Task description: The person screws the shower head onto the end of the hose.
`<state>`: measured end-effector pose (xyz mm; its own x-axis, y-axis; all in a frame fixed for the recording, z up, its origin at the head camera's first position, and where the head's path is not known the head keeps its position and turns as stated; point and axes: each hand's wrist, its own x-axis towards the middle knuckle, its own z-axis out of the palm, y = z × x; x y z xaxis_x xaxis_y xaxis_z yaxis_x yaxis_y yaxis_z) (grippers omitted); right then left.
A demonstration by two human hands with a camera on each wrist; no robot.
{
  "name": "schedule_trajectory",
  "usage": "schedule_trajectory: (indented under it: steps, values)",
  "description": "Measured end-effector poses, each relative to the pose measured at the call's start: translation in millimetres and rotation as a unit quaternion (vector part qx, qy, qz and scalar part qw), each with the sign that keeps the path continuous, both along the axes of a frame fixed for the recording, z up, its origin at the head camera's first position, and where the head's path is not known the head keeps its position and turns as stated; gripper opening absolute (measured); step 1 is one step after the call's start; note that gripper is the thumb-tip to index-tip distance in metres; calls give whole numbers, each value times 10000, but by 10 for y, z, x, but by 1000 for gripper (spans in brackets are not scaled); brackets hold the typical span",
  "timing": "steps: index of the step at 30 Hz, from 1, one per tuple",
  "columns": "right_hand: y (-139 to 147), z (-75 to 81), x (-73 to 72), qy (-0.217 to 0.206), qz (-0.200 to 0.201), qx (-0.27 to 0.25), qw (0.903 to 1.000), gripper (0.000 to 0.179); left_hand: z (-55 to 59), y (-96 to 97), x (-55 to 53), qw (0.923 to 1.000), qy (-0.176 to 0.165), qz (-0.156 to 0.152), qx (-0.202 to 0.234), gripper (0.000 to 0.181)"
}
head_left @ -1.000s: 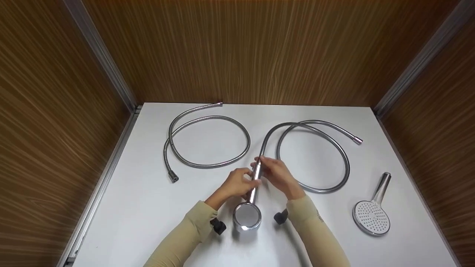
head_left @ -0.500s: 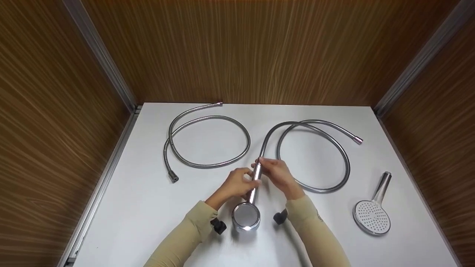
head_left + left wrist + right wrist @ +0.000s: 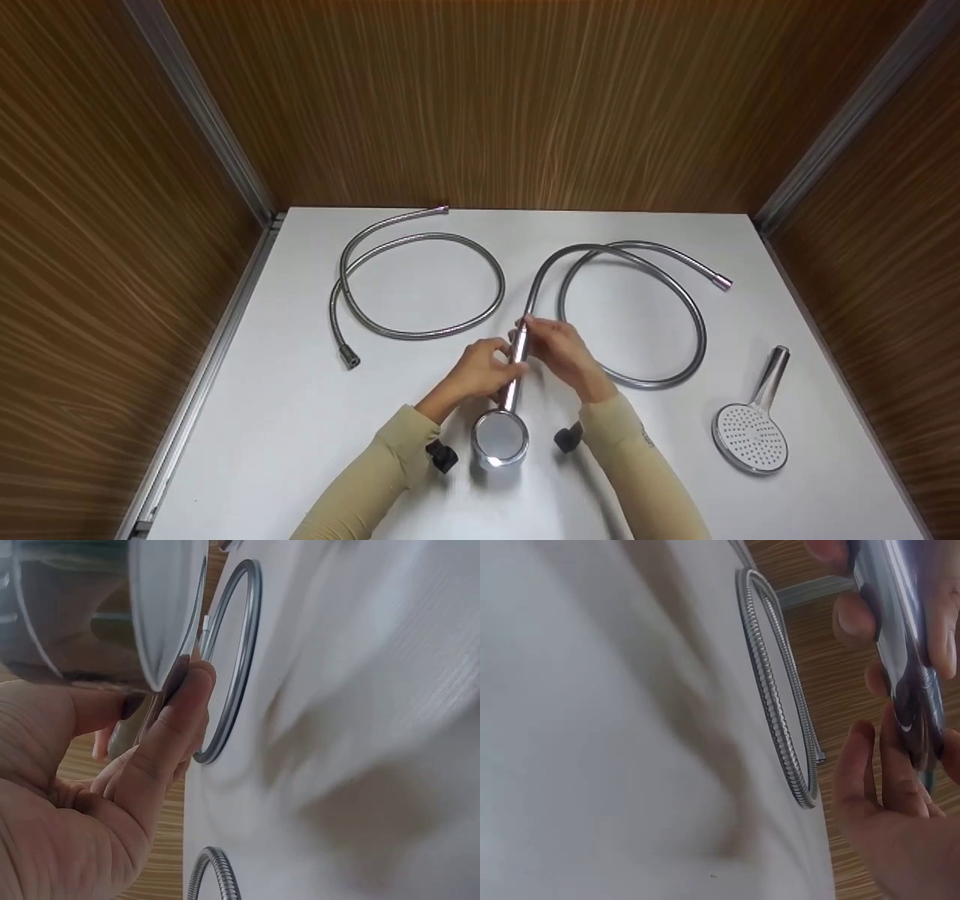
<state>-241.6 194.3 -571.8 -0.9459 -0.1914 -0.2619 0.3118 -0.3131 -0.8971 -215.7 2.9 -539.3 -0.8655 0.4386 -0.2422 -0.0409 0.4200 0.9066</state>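
My left hand [image 3: 478,369] grips the chrome handle of a hand shower head [image 3: 500,438], its round head towards me. In the left wrist view the fingers [image 3: 161,742] curl round the handle just beyond the head. At the handle's far end, my right hand [image 3: 562,352] pinches the joint where a smooth grey shower hose [image 3: 534,289] meets it. The right wrist view shows the right thumb and fingers [image 3: 904,784] round that tapered end, with the left fingers higher on the handle [image 3: 891,607]. From there the hose loops over the table to a loose end fitting at the right.
A second, ribbed metal shower hose [image 3: 416,335] lies coiled at the left of the white table [image 3: 262,420]. Another shower head [image 3: 750,439] with a dotted white face lies at the right. Wood-grain panels [image 3: 480,105] stand at the back and both sides.
Both hands stay at the same places on the shower head and hose joint. The right fingers shift slightly at the joint, and the shower head's round end sways a little left and back.
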Motion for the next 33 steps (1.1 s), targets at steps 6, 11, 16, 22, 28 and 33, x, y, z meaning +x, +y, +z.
schedule_trajectory:
  steps: [6,11,16,22,28,33]
  values:
    - [13,-19,-2,-24,114,-782,9969,28,-13,5,4,9993,-180,-86,307,23]
    - [-54,42,-1,-10,-379,-200,9991,31,-1,3,-3,9995,-208,-29,226,25]
    - [-98,77,-12,-46,-706,345,9969,35,0,12,-3,10000,12,10,-26,25]
    - [-124,34,-13,-17,-862,750,9935,32,-49,29,10,9990,295,39,-343,23]
    - [-136,-20,-4,-27,-885,915,9919,38,-121,43,15,9980,446,57,-438,28]
    - [-155,-32,7,-23,-929,1102,9896,37,-173,59,9,9976,412,84,-557,29]
